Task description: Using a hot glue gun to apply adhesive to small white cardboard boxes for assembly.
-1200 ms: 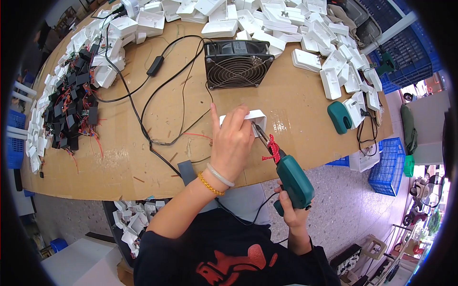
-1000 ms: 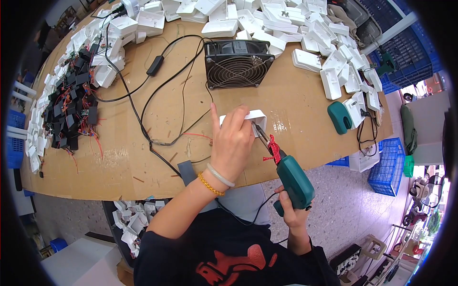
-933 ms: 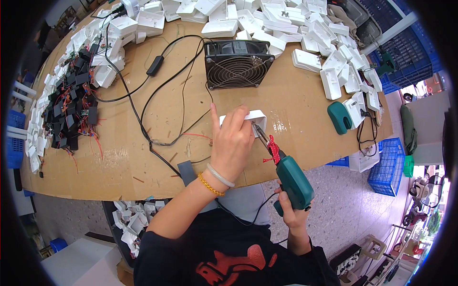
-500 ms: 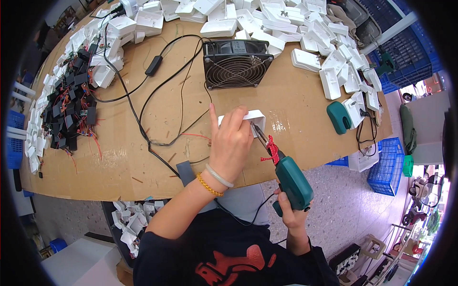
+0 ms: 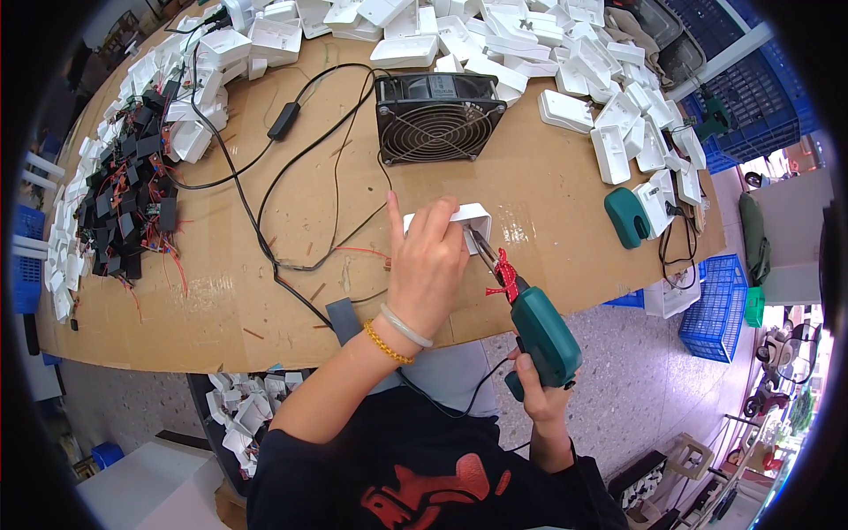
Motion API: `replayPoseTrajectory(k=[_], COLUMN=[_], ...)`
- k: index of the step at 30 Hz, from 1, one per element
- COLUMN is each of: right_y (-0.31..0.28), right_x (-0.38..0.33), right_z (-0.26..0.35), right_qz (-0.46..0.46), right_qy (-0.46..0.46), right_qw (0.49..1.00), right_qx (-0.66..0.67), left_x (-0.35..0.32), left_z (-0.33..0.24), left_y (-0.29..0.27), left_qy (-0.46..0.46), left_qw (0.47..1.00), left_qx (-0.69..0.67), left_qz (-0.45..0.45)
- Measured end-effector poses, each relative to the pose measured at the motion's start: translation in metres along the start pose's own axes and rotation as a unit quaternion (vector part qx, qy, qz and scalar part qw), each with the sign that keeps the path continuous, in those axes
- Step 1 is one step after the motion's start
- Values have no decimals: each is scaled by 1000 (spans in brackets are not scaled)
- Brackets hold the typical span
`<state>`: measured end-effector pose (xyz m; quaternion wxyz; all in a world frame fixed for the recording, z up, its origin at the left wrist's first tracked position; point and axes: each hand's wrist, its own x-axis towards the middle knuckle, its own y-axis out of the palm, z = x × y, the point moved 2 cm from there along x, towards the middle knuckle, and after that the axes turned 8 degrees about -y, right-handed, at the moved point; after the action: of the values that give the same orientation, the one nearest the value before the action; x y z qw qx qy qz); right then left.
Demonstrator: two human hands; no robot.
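case (image 5: 476, 213): left part hidden by left hand (image 5: 430, 243), inside hard to make out; white, smooth, walled; close to near edge of desk (image 5: 238, 340) | left hand: clamped on case, fingertips obscured | tool (image 5: 546, 336): green, tip unclear inside case | right hand (image 5: 541, 395): gripping tool, fingers partly hidden

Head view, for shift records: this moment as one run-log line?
left hand: holds white case | right hand: grips green pistol-shaped tool | tool tip: at case's open side | black fan: beyond hands

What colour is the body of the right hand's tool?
The tool body is dark green, seen best in the head view.
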<state>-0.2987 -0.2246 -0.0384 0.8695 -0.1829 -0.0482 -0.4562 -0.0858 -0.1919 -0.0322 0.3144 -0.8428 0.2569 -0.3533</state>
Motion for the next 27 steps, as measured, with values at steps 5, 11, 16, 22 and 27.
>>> replayPoseTrajectory(k=[5, 11, 16, 22, 27], right_y=[1, -2, -12, -23, -17], right_x=[-1, -2, -10, 3, 23], right_z=[-1, -2, -5, -12, -33], right_qz=[-12, -7, -11, -100, -112], right_qy=[-3, -2, 2, 15, 27], right_qw=[1000, 1000, 998, 974, 963], right_qx=[17, 6, 56, 202, 243], left_x=[0, 0, 1, 0, 0], left_z=[0, 0, -1, -1, 1], left_y=[0, 0, 0, -1, -3], left_qy=[0, -1, -2, -1, 2], left_qw=[1000, 1000, 1000, 1000, 1000], left_qx=[1, 1, 1, 14, 6], left_qz=[0, 0, 0, 22, 28])
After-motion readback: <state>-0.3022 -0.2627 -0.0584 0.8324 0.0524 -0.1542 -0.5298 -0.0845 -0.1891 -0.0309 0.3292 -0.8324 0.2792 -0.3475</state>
